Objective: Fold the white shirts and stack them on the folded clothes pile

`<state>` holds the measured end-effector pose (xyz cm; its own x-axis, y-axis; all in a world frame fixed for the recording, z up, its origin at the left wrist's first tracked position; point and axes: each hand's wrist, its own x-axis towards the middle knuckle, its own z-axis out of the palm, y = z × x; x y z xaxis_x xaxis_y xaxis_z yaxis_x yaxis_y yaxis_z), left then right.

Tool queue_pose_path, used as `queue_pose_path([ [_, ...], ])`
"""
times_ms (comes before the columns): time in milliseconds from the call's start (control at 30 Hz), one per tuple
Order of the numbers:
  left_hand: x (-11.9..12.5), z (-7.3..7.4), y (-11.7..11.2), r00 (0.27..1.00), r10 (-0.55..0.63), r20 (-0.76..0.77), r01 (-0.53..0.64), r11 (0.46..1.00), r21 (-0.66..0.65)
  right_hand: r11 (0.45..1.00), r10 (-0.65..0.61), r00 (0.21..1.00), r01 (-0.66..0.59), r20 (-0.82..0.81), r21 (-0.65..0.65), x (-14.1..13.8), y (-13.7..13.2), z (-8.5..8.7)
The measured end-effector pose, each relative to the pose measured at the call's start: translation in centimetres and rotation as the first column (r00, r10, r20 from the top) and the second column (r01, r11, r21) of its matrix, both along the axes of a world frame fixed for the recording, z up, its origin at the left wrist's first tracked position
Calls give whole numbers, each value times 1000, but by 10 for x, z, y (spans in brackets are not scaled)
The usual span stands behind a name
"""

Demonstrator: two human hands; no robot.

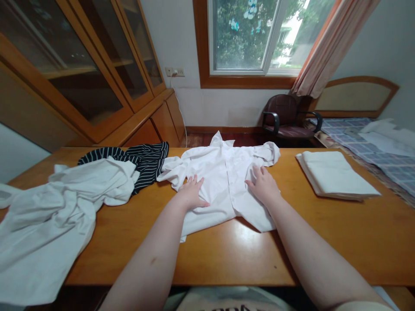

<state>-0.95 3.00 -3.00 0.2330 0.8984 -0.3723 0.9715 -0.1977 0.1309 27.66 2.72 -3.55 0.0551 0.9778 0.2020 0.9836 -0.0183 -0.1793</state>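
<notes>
A white button-up shirt (pixel 215 172) lies spread on the wooden table, its collar toward the window and its button placket running down the front. The sleeves are bunched at both sides, and the hem is uneven. My left hand (pixel 192 193) rests on the left side of the shirt with fingers spread. On the opposite side, my right hand (pixel 263 185) lies on the fabric, fingers apart and slightly bent. Neither hand grips the cloth as far as I can see.
Crumpled white cloth (pixel 65 203) and a black striped garment (pixel 147 162) lie at the left of the table (pixel 240 255). A folded white stack (pixel 337 175) sits at the right. Beyond are an armchair (pixel 285 116), a bed (pixel 372 134) and a glass-door cabinet (pixel 126 108).
</notes>
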Motion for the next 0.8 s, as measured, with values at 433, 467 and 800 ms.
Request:
queue_pose_path([
  [433, -8, -19, 14, 1000, 8, 6, -8, 1000, 26, 984, 14, 1000, -11, 16, -177, 1, 8, -20],
  [467, -8, -18, 14, 1000, 11, -1, -11, 1000, 24, 985, 12, 1000, -9, 13, -173, 1, 8, -20],
  [800, -15, -15, 27, 1000, 12, -10, -12, 1000, 7, 990, -13, 1000, 12, -3, -141, -2, 5, -19],
])
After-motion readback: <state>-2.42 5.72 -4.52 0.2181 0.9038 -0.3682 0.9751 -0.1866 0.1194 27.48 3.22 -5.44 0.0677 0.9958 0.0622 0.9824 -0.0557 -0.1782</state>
